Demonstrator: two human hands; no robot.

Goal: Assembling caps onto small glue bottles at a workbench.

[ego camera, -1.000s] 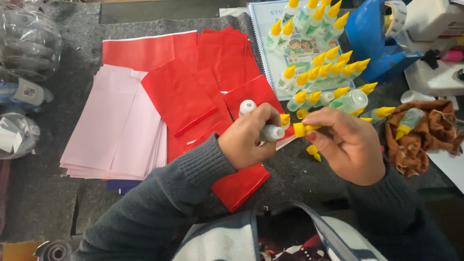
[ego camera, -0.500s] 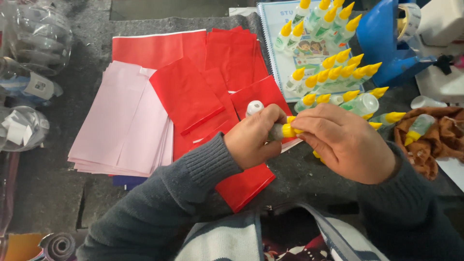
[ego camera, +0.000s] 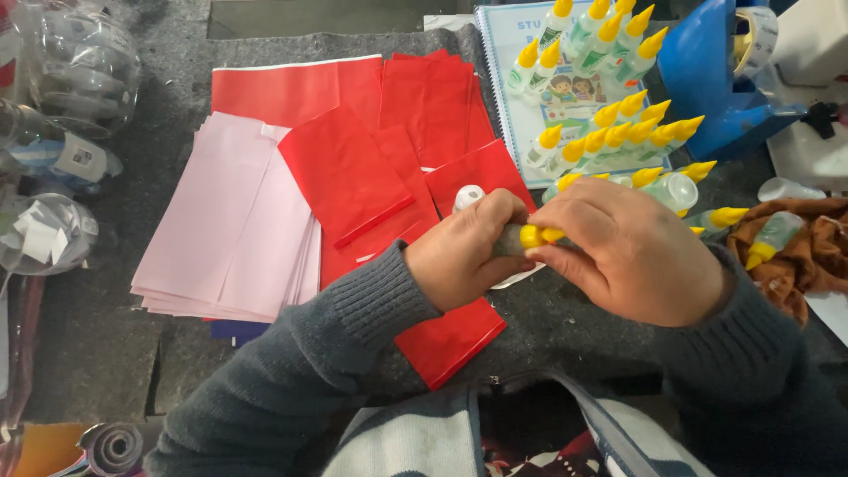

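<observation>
Glue could squirt onto the red paper (ego camera: pixel 353 177): left hand (ego camera: pixel 464 256) is clenched round the glue bottle (ego camera: pixel 508 240), right hand (ego camera: pixel 632 252) pinching its yellow cap (ego camera: pixel 534 236), so a hard squeeze would do it.

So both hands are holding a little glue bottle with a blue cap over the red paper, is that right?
Not quite. The cap is yellow, not blue. The head view shows the left hand and right hand holding a small glue bottle over the red paper.
</observation>
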